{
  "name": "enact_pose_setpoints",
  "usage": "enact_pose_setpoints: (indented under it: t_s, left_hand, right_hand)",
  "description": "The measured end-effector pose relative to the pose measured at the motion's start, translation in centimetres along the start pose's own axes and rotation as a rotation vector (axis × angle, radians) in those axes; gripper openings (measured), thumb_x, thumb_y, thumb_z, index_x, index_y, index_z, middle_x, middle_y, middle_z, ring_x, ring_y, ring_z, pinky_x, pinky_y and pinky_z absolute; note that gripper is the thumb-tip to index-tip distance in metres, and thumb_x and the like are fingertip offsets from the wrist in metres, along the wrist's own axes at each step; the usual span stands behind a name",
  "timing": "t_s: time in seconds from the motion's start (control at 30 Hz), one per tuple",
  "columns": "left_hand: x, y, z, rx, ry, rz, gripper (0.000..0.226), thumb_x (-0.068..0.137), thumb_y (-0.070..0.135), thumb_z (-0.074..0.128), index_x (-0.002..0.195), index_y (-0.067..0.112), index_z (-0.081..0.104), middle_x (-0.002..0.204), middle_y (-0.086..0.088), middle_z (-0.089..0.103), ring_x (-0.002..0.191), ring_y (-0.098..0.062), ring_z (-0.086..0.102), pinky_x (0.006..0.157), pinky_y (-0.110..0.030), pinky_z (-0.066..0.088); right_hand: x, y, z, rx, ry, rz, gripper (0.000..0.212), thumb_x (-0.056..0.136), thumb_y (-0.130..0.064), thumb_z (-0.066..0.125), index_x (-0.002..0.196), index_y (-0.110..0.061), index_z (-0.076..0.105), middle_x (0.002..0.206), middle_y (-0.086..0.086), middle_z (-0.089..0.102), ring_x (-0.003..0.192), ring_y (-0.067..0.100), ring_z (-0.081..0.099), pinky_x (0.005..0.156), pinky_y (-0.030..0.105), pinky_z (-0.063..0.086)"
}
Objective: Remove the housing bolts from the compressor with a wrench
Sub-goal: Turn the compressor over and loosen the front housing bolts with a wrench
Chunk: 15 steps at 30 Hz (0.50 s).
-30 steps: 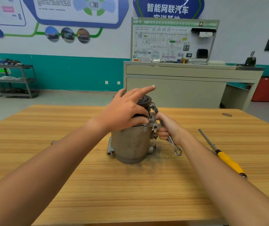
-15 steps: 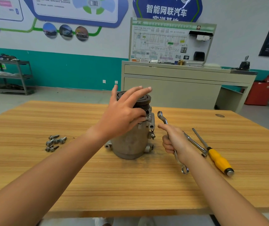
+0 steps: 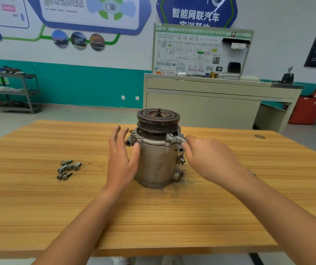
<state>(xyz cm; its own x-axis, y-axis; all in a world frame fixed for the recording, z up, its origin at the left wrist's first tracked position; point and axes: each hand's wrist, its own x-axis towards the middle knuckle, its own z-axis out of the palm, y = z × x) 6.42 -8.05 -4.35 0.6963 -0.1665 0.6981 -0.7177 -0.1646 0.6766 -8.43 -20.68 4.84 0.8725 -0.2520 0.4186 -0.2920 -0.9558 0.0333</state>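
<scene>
1. Head view shows the compressor (image 3: pixel 157 159) standing upright in the middle of the wooden table (image 3: pixel 153 217), just beyond both hands, with its pulley (image 3: pixel 158 119) on top.
2. The wrench (image 3: pixel 174 138) lies almost level. Its head sits on the right front of the flange (image 3: pixel 147 140) under the pulley, and its shank runs right into the right hand (image 3: pixel 208 157). Whichever bolt it sits on is hidden under the head.
3. The right hand has its fingers folded over the shank and grips it (most of the handle is covered), so it is the hand nearer the work.
4. The left hand (image 3: pixel 121 159) is open with its fingers spread and pointing up. It is just left of the housing, thumb against the wall, probably to steady the body.
5. The coming turn depends on this: the wrench lies left-right across the compressor's upright axis, so its swing should be a level arc, near or far, and the left hand must resist the twist.
6. Loose bolts (image 3: pixel 67 169) lie clustered well to the left.
7. Half a second ago the left hand lay over the pulley, and it is now down at the housing's side. The wrench was held upright, clear to the right, and is now on the flange.
</scene>
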Motion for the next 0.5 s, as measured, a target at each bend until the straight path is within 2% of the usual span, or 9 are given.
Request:
enact_pose_setpoints:
  t_s: [0.07, 0.13, 0.2, 0.27, 0.37, 0.43, 0.5]
  left_hand:
    - [-0.4, -0.6, 0.4, 0.003, -0.015, 0.012, 0.058, 0.089, 0.040, 0.039, 0.141, 0.014, 0.034, 0.151, 0.000, 0.022, 0.134, 0.001, 0.019, 0.109, -0.023, 0.019]
    - [-0.5, -0.8, 0.7, -0.009, -0.028, 0.021, 0.058, 0.090, 0.038, 0.039, 0.142, 0.015, 0.032, 0.151, -0.001, 0.024, 0.136, -0.004, 0.021, 0.111, -0.027, 0.020]
    - [-0.6, -0.8, 1.0, -0.027, -0.034, 0.026, 0.058, 0.090, 0.037, 0.039, 0.143, 0.015, 0.030, 0.150, -0.001, 0.026, 0.137, -0.008, 0.024, 0.113, -0.031, 0.022]
    - [-0.8, -1.0, 1.1, -0.025, -0.039, 0.035, 0.059, 0.090, 0.037, 0.038, 0.144, 0.017, 0.027, 0.150, -0.001, 0.026, 0.138, -0.009, 0.023, 0.114, -0.032, 0.022]
    - [-1.2, -1.6, 0.9, -0.020, -0.046, 0.027, 0.064, 0.089, 0.047, 0.033, 0.145, 0.018, 0.026, 0.152, 0.000, 0.022, 0.136, -0.002, 0.019, 0.113, -0.032, 0.021]
    - [-1.5, -1.9, 0.8, -0.027, -0.057, 0.010, 0.068, 0.086, 0.052, 0.030, 0.145, 0.019, 0.026, 0.152, -0.001, 0.022, 0.134, 0.000, 0.019, 0.113, -0.033, 0.021]
    - [-1.8, -1.9, 1.0, -0.043, -0.065, 0.008, 0.068, 0.086, 0.052, 0.031, 0.146, 0.018, 0.025, 0.150, -0.004, 0.025, 0.137, -0.008, 0.024, 0.112, -0.035, 0.024]
  right_hand:
    - [0.4, -0.4, -0.9, -0.166, -0.026, -0.051, 0.026, 0.100, -0.025, 0.028, 0.106, -0.012, 0.049, 0.071, 0.003, 0.050, 0.062, 0.022, 0.041, 0.044, 0.029, 0.020]
    - [0.9, -0.9, -1.6, -0.318, -0.054, -0.119, 0.017, 0.098, -0.018, 0.033, 0.092, -0.009, 0.046, 0.069, 0.002, 0.050, 0.055, 0.021, 0.035, 0.041, 0.027, 0.018]
    - [1.3, -1.4, -2.1, -0.434, -0.069, -0.170, 0.030, 0.097, -0.014, 0.035, 0.068, -0.009, 0.028, 0.058, -0.001, 0.033, 0.046, 0.015, 0.026, 0.040, 0.026, 0.019]
    - [1.6, -1.4, -2.3, -0.492, -0.067, -0.211, 0.038, 0.096, -0.020, 0.034, 0.063, -0.013, 0.019, 0.056, -0.002, 0.027, 0.044, 0.014, 0.024, 0.040, 0.026, 0.019]
    - [2.1, 0.1, -1.9, -0.528, -0.062, -0.294, 0.025, 0.095, -0.030, 0.029, 0.078, -0.012, 0.030, 0.054, -0.003, 0.030, 0.043, 0.014, 0.027, 0.040, 0.026, 0.018]
    - [3.0, 2.0, -1.6, -0.590, -0.104, -0.338, 0.012, 0.095, -0.023, 0.030, 0.091, -0.014, 0.037, 0.054, -0.003, 0.034, 0.044, 0.013, 0.032, 0.039, 0.026, 0.020]
    - [4.6, 3.4, -1.1, -0.631, -0.113, -0.386, 0.009, 0.093, -0.013, 0.036, 0.101, -0.014, 0.040, 0.059, -0.003, 0.037, 0.049, 0.015, 0.040, 0.041, 0.026, 0.025]
